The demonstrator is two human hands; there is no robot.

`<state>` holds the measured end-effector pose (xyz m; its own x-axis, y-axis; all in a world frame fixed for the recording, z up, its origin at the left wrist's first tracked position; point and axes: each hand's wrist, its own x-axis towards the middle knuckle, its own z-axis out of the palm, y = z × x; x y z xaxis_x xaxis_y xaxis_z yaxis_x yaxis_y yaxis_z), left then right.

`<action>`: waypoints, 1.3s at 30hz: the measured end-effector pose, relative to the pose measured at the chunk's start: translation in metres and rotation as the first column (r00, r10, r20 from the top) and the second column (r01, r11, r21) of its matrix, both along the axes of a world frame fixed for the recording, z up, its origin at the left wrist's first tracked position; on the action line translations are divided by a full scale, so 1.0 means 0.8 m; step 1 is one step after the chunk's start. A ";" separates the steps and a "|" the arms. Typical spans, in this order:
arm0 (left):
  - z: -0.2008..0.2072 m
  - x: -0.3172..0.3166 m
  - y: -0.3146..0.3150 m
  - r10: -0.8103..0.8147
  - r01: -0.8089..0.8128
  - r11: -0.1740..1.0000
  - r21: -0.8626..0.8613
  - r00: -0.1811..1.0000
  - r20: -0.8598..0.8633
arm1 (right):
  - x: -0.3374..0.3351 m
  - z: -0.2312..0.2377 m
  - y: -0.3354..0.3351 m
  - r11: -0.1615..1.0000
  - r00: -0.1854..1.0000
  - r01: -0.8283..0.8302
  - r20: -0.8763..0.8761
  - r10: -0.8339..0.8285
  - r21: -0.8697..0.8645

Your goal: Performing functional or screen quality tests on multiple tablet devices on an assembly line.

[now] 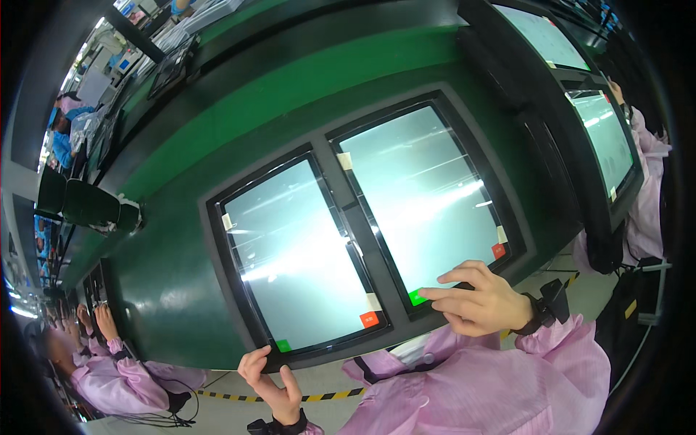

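Note:
Two lit display panels, the left one [297, 254] and the right one [417, 196], lie side by side in a dark grey tray [319, 145]. My right hand [478, 301] is over the near edge of the right panel. Its index fingertip is at a green square [417, 296] on that panel, the other fingers loosely bent. At the tray's near left corner is my left hand [272, 384], fingers curled at the rim and thumb apart, holding nothing. Each panel also shows a red square and carries pale tape tabs.
The tray rests on a green bench [159, 290]. Another tray with two lit panels [605, 138] stands at the right, beside a person in pink. A black jointed holder [87, 203] stands at the left. A co-worker [109, 377] sits at lower left, hands at the bench.

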<state>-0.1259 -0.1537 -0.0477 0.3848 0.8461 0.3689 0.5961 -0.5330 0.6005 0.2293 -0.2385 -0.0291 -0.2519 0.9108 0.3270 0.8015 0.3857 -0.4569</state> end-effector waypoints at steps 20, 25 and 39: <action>0.051 0.022 0.015 0.017 -0.020 1.000 -0.016 0.987 -0.158 | 0.036 0.042 0.024 0.919 0.890 0.372 -0.230 -0.393 -0.131; 0.063 0.070 0.104 -0.042 0.043 0.999 0.014 0.996 -0.084 | 0.071 0.044 0.088 0.921 0.906 0.370 -0.173 -0.387 -0.124; 0.043 0.082 0.137 -0.037 0.035 0.999 -0.013 0.986 -0.162 | 0.074 0.026 0.101 0.927 0.926 0.362 -0.074 -0.369 -0.092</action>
